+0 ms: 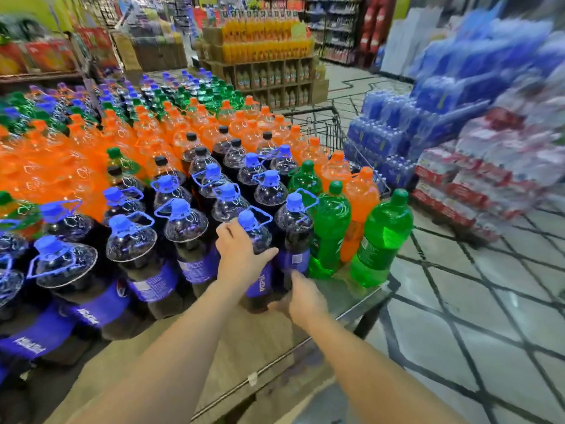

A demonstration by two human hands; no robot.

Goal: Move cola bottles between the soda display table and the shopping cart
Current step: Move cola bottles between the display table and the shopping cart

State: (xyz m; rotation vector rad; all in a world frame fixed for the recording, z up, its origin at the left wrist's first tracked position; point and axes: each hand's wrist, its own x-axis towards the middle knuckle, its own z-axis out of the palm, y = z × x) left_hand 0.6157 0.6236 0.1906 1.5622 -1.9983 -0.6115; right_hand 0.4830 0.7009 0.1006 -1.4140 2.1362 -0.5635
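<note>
The cola bottle (258,255) stands at the near edge of the worktop (244,341), front row of blue-capped bottles. The left hand (241,255) wraps its upper body in a holding grip; the right hand (301,298) grips its base. The shopping cart (324,130) sits at one o'clock, beyond green and orange bottles.

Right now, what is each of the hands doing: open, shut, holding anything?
Left hand: grips the cola bottle at its shoulder.
Right hand: holds the same bottle low down; its fingers are hidden.
</note>
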